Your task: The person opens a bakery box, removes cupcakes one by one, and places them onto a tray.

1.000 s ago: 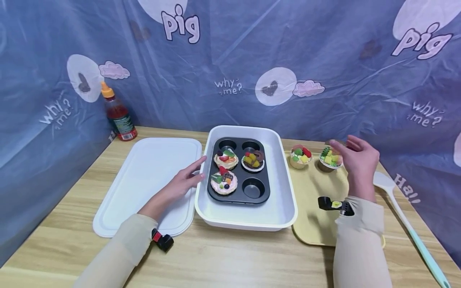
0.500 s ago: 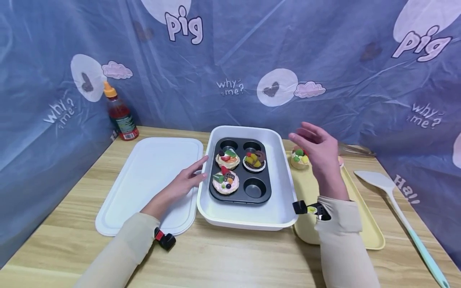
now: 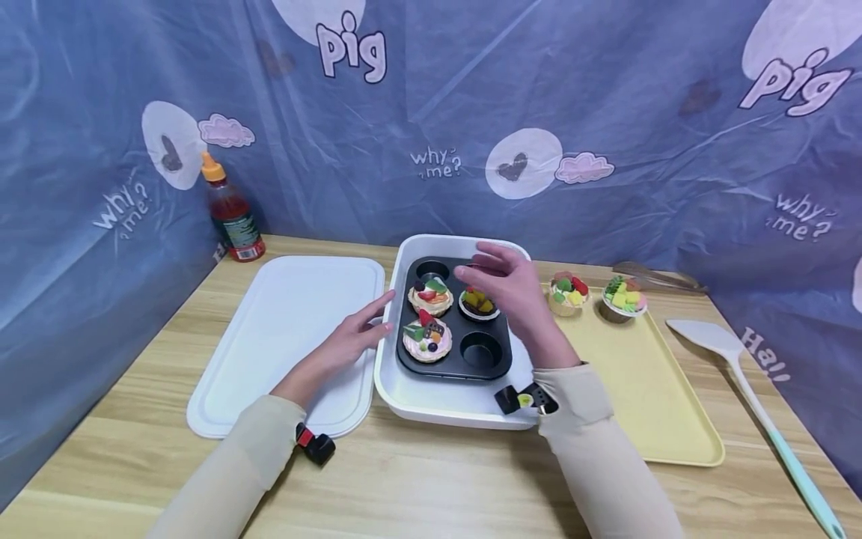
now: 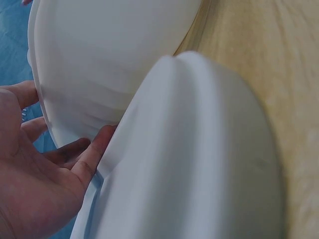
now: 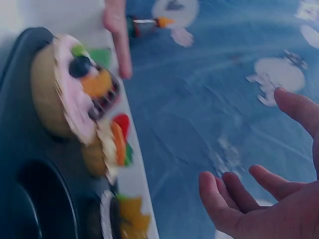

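Observation:
My left hand (image 3: 353, 337) rests at the left rim of a white rectangular tub (image 3: 458, 414), fingers loosely extended. In the left wrist view its fingers (image 4: 30, 94) touch a white edge. Inside the tub lies a dark muffin pan (image 3: 451, 369). Its left column carries a cream-topped fruit tart (image 3: 431, 298) and a pink-cream tart (image 3: 428, 341); a chocolate cupcake with yellow fruit (image 3: 478, 304) sits in the right column. Above that cupcake hovers my right hand (image 3: 515, 292), partly covering the pan. The right wrist view shows its fingers (image 5: 214, 199) spread, with nothing between them.
On the yellow tray (image 3: 640, 389) at right stand two fruit cupcakes, one pale (image 3: 567, 295) and one brown (image 3: 621, 301). Metal tongs (image 3: 660, 277) lie behind, a white spatula (image 3: 727, 348) beyond. A white board (image 3: 283, 329) and a sauce bottle (image 3: 233, 217) are at left.
My right hand has moved left, from above the cupcakes on the yellow tray to above the muffin pan. The left hand stays at the tub's rim. The camera view shifts slightly.

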Action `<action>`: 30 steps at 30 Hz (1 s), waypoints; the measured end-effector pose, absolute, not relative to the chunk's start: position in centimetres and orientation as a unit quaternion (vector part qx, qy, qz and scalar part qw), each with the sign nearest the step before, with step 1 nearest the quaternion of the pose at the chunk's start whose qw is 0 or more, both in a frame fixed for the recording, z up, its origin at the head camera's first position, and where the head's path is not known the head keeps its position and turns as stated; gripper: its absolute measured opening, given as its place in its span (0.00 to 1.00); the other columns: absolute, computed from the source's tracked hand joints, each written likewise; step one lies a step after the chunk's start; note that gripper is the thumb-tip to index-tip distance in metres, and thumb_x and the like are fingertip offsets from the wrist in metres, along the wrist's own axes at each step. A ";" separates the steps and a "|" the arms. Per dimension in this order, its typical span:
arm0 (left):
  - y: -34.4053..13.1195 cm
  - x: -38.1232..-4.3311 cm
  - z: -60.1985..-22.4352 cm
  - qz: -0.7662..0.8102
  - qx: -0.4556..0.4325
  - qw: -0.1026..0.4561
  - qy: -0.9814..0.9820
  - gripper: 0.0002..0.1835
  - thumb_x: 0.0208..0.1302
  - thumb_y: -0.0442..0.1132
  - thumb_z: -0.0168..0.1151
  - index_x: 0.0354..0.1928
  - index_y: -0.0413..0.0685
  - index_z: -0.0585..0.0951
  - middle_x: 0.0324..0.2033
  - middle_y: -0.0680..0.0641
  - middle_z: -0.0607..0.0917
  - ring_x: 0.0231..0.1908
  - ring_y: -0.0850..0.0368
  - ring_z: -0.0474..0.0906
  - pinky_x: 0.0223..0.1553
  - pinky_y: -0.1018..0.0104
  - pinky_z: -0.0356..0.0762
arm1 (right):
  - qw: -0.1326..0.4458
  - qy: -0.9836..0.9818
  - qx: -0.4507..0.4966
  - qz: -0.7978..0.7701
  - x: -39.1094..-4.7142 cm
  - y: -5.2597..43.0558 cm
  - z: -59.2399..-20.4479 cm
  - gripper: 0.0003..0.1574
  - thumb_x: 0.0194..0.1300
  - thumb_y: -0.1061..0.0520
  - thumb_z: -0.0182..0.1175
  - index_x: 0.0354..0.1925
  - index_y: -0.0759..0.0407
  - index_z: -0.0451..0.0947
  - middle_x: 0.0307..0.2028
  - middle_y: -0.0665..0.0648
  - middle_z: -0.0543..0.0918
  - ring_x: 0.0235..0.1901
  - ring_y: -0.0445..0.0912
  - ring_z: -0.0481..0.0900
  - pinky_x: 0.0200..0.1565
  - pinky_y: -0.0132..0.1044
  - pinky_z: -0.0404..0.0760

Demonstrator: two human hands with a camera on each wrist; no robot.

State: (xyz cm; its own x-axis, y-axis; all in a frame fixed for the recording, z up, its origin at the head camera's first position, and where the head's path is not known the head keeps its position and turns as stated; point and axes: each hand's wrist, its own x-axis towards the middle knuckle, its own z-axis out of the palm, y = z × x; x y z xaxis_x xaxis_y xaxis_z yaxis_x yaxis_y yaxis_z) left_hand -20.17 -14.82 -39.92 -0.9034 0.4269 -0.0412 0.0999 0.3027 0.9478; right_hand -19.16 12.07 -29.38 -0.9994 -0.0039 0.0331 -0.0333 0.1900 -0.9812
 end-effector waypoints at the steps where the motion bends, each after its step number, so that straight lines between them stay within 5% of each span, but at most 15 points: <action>1: -14.8 -20.2 -39.9 0.567 0.167 0.143 0.794 0.34 0.79 0.41 0.50 0.81 0.59 0.52 0.76 0.31 0.58 0.67 0.33 0.70 0.64 0.46 0.75 | 0.006 -0.777 0.013 0.630 -19.3 11.5 -29.5 0.42 0.62 0.52 0.72 0.71 0.55 0.68 0.67 0.63 0.74 0.64 0.54 0.76 0.65 0.48 0.77; 30: -15.0 -20.4 -40.0 0.575 0.183 0.140 0.785 0.34 0.79 0.42 0.51 0.81 0.59 0.53 0.75 0.33 0.61 0.65 0.35 0.73 0.59 0.50 0.79 | 0.015 -0.864 -0.007 0.503 -22.3 6.1 -33.6 0.47 0.54 0.48 0.77 0.70 0.54 0.72 0.70 0.62 0.72 0.70 0.55 0.70 0.68 0.51 0.73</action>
State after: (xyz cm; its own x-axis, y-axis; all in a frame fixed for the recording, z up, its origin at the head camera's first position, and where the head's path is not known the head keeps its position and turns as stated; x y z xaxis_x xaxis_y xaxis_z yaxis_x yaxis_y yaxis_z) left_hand -20.36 -15.02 -40.03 -0.8939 0.4481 -0.0101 0.1253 0.2715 0.9542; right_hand -22.29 6.12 -33.59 -0.9995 0.0263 0.0187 -0.0032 0.4948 -0.8690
